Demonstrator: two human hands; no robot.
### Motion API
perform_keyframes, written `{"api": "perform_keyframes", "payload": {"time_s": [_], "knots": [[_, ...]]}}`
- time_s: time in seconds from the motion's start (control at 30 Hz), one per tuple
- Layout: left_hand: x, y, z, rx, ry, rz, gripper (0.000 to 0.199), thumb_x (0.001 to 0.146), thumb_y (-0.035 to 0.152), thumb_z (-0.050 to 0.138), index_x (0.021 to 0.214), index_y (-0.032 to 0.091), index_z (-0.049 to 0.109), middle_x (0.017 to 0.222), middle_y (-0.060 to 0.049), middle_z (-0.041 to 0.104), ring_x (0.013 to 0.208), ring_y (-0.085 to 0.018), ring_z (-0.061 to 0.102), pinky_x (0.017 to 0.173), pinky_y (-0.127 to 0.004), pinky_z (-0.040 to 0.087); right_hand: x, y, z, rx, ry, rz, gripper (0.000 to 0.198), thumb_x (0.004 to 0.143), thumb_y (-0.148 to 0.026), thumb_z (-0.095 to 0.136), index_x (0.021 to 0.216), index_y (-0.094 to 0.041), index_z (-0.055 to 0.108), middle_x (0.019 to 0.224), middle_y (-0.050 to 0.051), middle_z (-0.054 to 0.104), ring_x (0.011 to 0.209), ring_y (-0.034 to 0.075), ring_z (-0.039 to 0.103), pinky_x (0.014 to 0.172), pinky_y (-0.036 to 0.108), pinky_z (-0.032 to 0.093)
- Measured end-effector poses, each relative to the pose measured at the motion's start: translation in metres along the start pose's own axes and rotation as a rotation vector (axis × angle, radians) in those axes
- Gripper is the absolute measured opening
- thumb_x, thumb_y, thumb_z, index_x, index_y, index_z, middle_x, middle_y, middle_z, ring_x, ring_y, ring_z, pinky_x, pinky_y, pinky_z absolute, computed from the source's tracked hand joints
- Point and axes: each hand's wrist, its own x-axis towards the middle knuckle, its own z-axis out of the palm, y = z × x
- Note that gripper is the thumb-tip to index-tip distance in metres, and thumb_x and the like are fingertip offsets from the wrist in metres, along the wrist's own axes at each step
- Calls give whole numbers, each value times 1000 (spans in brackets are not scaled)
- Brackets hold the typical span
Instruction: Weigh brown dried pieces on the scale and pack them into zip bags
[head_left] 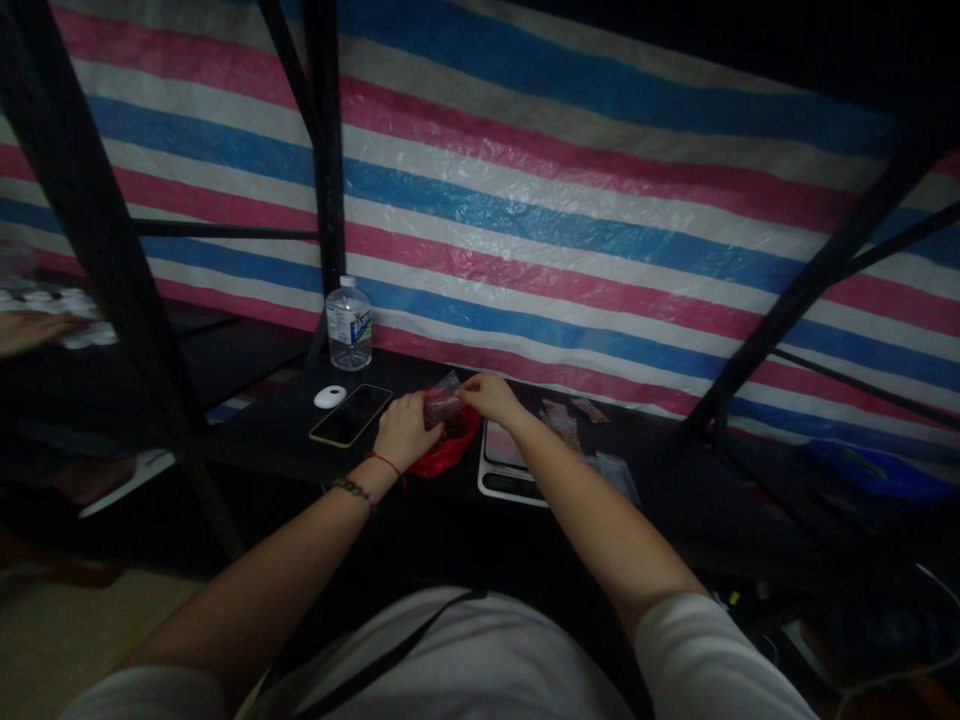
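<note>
My left hand (405,435) has its fingers closed on the left side of a small clear plastic bag (443,397). The bag is held over an open red plastic bag (444,459), whose contents are too dark to make out. On the other side, my right hand (491,398) pinches the clear bag's right edge between thumb and fingers. Below my right wrist lies a flat white kitchen scale (513,486), partly covered by the forearm. Several small filled bags (561,428) lie beyond that forearm, and flat clear bags (616,476) lie right of it.
Left of the hands are a phone (351,415), a white oval object (330,397) and a clear plastic bottle (349,325). Black rack posts (330,170) stand before a striped sheet (540,200). Another person's hand (34,332) shows at far left; a blue item (877,472) lies right.
</note>
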Motion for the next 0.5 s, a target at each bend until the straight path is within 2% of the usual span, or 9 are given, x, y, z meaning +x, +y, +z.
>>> {"api": "perform_keyframes", "payload": {"time_s": [0.1,0.2,0.27,0.33,0.43,0.5], "knots": [[-1,3,-2,-6,-2,-15,53,73,42,62,117,12,53,105,-17,62,101,-33,58,89,-43,44,-3,3,-4,3,15,25,17,76,-27,62,77,-15,74,74,6,71,71,17,63,68,26,44],[-2,5,-4,-96,-1,-14,56,69,42,67,115,14,54,107,-16,62,103,-33,58,92,-44,43,-7,5,-8,129,102,-21,18,79,-25,59,83,-16,74,81,5,71,76,17,63,73,26,45],[-2,6,-5,-261,-7,19,61,66,43,70,117,15,53,111,-14,62,105,-31,58,93,-43,44,-12,6,-9,246,134,-60,20,80,-23,56,88,-17,73,88,5,71,81,16,62,76,27,46],[-1,7,-6,-508,-45,27,62,67,44,69,119,17,50,109,-11,63,100,-27,61,87,-40,48,-19,8,-12,373,131,-59,23,80,-22,53,92,-19,72,92,4,70,79,15,61,73,27,47],[0,10,-8,-870,-138,-25,48,76,43,61,115,17,50,96,-6,66,82,-21,66,73,-34,52,-31,10,-16,568,87,-9,28,78,-25,53,101,-21,69,92,2,68,70,13,59,63,24,47],[1,13,-8,-1005,-172,-32,40,78,40,59,110,17,53,89,-4,66,75,-18,65,68,-32,53,-38,12,-21,641,48,-1,29,77,-31,57,103,-22,67,90,2,67,67,13,58,58,23,46]]}}
